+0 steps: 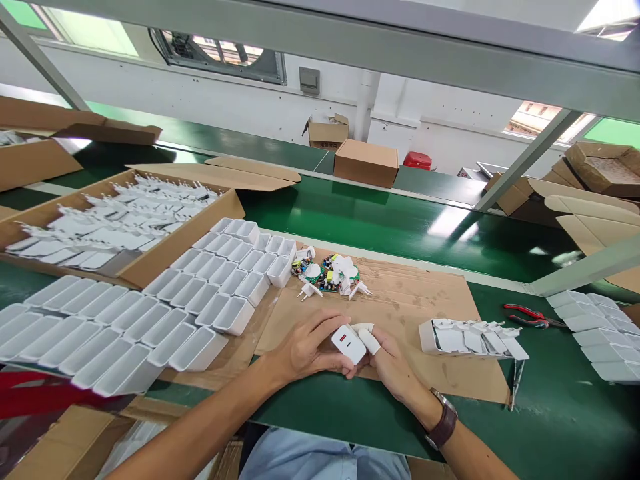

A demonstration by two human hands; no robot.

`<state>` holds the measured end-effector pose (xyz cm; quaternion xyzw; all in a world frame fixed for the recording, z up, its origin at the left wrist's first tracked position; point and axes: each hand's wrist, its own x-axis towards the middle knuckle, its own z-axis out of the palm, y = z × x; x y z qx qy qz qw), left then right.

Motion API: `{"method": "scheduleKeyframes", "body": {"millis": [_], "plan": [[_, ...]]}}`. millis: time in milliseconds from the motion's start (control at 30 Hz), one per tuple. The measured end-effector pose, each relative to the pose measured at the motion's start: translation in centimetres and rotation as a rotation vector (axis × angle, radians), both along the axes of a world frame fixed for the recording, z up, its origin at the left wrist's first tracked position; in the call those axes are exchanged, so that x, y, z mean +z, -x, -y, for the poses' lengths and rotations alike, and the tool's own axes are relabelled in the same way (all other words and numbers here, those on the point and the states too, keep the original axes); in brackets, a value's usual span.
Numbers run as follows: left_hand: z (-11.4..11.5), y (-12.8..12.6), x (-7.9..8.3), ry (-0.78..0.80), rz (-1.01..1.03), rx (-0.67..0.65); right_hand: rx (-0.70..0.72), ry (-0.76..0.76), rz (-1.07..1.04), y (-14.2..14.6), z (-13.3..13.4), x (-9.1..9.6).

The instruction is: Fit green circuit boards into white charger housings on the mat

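Observation:
Between my hands is a white charger (pixel 349 345), its end with a red port and a smaller dark slot facing me. My left hand (pixel 311 343) grips it from the left, thumb and fingers closed on its sides. My right hand (pixel 385 357), with white covers on some fingertips, closes on it from the right; part of that grip is hidden behind the charger. Just beyond lies a small pile of circuit boards (pixel 330 272) with white plug pieces (pixel 311 289) among them.
Rows of open white housings (pixel 165 327) stand at the left, beside a carton (pixel 135 267) of white plug parts. Cardboard (pixel 400 293) covers the bench. At the right are a white tray (pixel 428 337) of plug parts, red-handled pliers (pixel 527 315) and more white housings (pixel 600 340).

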<state>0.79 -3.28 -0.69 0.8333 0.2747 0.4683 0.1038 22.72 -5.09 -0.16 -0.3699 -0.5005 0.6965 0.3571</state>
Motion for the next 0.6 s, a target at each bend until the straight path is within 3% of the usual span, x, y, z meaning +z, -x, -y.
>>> {"method": "scheduleKeyframes", "body": {"millis": [200,333,400,467,533,600], "plan": [[0.1,0.2,-0.2,0.046,-0.016,-0.011,-0.007,-0.104,0.070,-0.1,-0.1,-0.7],[0.3,0.4,0.1,0.086,-0.018,-0.045,-0.095,-0.235,0.119,-0.5,-0.3,-0.7],[0.4,0.4,0.4,0.094,-0.013,-0.037,-0.169,-0.400,0.182,-0.9,-0.4,-0.3],[0.4,0.4,0.6,0.098,0.014,-0.003,-0.231,-0.667,0.302,-1.3,-0.5,0.1],[0.4,0.4,0.7,0.098,0.044,0.040,-0.243,-0.965,0.452,-1.6,-0.4,0.3],[0.3,0.4,0.8,0.108,0.050,0.069,-0.215,-1.155,0.553,-1.8,-0.3,0.4]]}}
